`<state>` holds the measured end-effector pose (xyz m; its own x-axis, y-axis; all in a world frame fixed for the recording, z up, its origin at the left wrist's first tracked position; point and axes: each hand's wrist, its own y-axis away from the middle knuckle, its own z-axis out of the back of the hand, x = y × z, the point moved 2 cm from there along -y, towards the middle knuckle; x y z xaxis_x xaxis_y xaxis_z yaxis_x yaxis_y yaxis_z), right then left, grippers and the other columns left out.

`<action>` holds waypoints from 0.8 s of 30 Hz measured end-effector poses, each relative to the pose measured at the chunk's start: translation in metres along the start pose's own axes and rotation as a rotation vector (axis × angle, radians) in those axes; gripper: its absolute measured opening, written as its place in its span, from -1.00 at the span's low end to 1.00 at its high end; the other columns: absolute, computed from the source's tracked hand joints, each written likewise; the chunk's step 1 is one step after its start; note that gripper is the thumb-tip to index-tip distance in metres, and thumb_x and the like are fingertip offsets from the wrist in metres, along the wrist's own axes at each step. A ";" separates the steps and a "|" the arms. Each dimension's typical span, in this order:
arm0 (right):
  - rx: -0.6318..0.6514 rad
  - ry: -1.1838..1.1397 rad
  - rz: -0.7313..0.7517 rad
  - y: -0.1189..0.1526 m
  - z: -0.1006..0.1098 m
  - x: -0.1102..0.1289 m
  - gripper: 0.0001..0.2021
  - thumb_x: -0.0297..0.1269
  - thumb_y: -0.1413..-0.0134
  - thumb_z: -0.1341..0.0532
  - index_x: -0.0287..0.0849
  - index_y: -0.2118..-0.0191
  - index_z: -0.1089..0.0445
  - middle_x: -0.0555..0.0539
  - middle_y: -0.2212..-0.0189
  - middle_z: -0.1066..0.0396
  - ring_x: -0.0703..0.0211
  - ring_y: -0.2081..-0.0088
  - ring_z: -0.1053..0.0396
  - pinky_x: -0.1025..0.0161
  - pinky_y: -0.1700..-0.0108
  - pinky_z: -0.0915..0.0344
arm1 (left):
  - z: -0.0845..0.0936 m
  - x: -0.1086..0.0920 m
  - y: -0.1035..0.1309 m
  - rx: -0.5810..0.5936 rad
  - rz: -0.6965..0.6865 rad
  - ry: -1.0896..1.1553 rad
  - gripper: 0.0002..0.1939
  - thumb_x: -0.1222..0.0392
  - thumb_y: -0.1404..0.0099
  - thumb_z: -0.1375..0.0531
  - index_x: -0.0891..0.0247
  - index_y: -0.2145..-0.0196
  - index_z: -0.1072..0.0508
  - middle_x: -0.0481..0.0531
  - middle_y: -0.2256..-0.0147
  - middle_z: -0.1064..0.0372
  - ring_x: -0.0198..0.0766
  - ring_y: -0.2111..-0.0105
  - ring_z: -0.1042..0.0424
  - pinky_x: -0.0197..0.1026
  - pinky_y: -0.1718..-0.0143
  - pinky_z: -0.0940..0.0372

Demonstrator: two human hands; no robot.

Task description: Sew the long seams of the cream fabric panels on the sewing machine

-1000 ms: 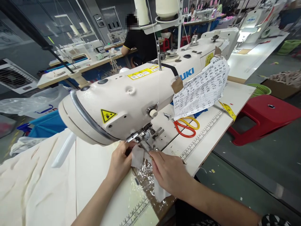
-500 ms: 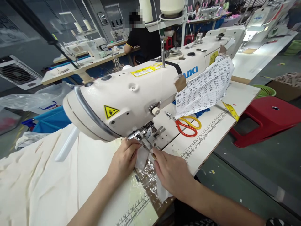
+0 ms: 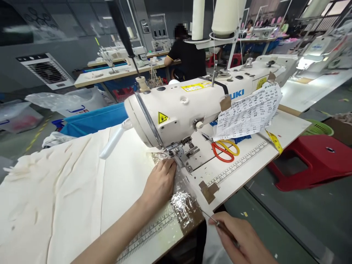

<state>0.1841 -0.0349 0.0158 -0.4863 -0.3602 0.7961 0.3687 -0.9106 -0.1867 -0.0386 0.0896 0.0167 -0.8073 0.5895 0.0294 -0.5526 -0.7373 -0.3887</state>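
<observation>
A white sewing machine (image 3: pixel 170 113) stands on the table. Beside its needle area, my left hand (image 3: pixel 161 181) rests with fingers bent together; whatever lies under the fingertips is hidden. My right hand (image 3: pixel 239 236), near the front edge, is closed on the dark handle of a thin pointed tool (image 3: pixel 225 231), whose shaft points up and left. Shiny clear film (image 3: pixel 183 201) covers brown tape between the hands. Scissors with red and yellow handles (image 3: pixel 222 151) lie right of the needle area, below a handwritten sheet (image 3: pixel 247 112) attached to the machine.
Cream fabric (image 3: pixel 55 187) spreads over the left of the table. Ruler markings (image 3: pixel 239 159) run along the front edge, with a yellow tape measure (image 3: pixel 275 142) at the right. A red stool (image 3: pixel 316 157) stands at the right. A person in black (image 3: pixel 189 55) sits behind.
The view has shifted. My right hand has moved away from the needle area toward the front edge, and the thin tool in it now shows clearly. My left hand stays beside the needle area.
</observation>
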 end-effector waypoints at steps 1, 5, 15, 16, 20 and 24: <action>-0.013 0.009 0.012 0.000 0.000 0.000 -0.77 -0.43 -0.30 0.03 -0.04 0.07 -0.29 0.00 0.32 -0.53 0.16 0.37 -0.49 0.32 0.33 -0.34 | 0.000 -0.002 0.002 -0.004 0.005 0.002 -0.62 0.45 -0.39 0.08 0.46 -0.04 -0.40 0.29 -0.01 -0.37 -0.01 0.03 -0.34 0.07 0.05 -0.44; -0.046 0.008 0.039 -0.001 0.004 0.001 -0.78 -0.41 -0.30 0.01 -0.02 0.06 -0.30 -0.03 0.27 -0.55 0.15 0.38 -0.50 0.33 0.37 -0.34 | 0.000 -0.004 0.010 -0.012 -0.024 -0.007 -0.56 0.46 -0.37 0.08 0.46 -0.12 -0.37 0.26 -0.07 -0.38 0.00 -0.07 -0.33 0.08 -0.05 -0.38; -0.011 -0.178 -0.305 0.002 0.001 -0.010 -0.71 -0.08 -0.40 0.03 -0.07 0.11 -0.38 0.02 0.51 -0.32 0.15 0.48 -0.29 0.31 0.42 -0.25 | 0.002 0.003 0.008 -0.084 -0.063 -0.004 -0.57 0.42 -0.37 0.11 0.51 -0.06 -0.42 0.25 -0.03 -0.44 0.00 -0.03 -0.39 0.07 0.00 -0.41; -0.018 -0.253 -0.348 0.001 -0.001 -0.011 -0.69 -0.03 -0.39 0.00 -0.08 0.13 -0.39 0.01 0.48 -0.31 0.16 0.44 -0.28 0.31 0.40 -0.24 | 0.002 0.005 0.007 -0.086 -0.069 -0.001 -0.57 0.41 -0.38 0.11 0.51 -0.07 -0.42 0.24 -0.03 -0.44 -0.01 -0.04 -0.39 0.07 0.00 -0.42; -0.048 -0.806 -0.539 -0.003 -0.017 -0.011 -0.66 0.09 -0.21 -0.22 -0.11 0.19 -0.42 0.02 0.44 -0.26 0.20 0.41 -0.27 0.34 0.33 -0.25 | 0.002 0.013 0.005 -0.069 -0.095 0.027 -0.56 0.40 -0.36 0.10 0.55 -0.08 -0.40 0.25 -0.05 -0.42 -0.02 -0.07 -0.37 0.05 -0.06 -0.41; -0.045 -1.218 -0.721 0.001 -0.042 -0.007 -0.54 0.08 0.01 -0.39 -0.18 0.12 -0.45 -0.02 0.42 -0.31 0.18 0.41 -0.32 0.32 0.36 -0.26 | 0.002 0.017 0.005 -0.037 -0.112 0.059 -0.56 0.42 -0.37 0.10 0.58 -0.10 -0.36 0.28 -0.07 -0.40 -0.03 -0.10 -0.34 0.05 -0.09 -0.41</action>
<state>0.1544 -0.0419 -0.0138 0.4315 0.5568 0.7098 0.3005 -0.8306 0.4688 -0.0554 0.0946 0.0173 -0.7267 0.6867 0.0208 -0.6298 -0.6537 -0.4196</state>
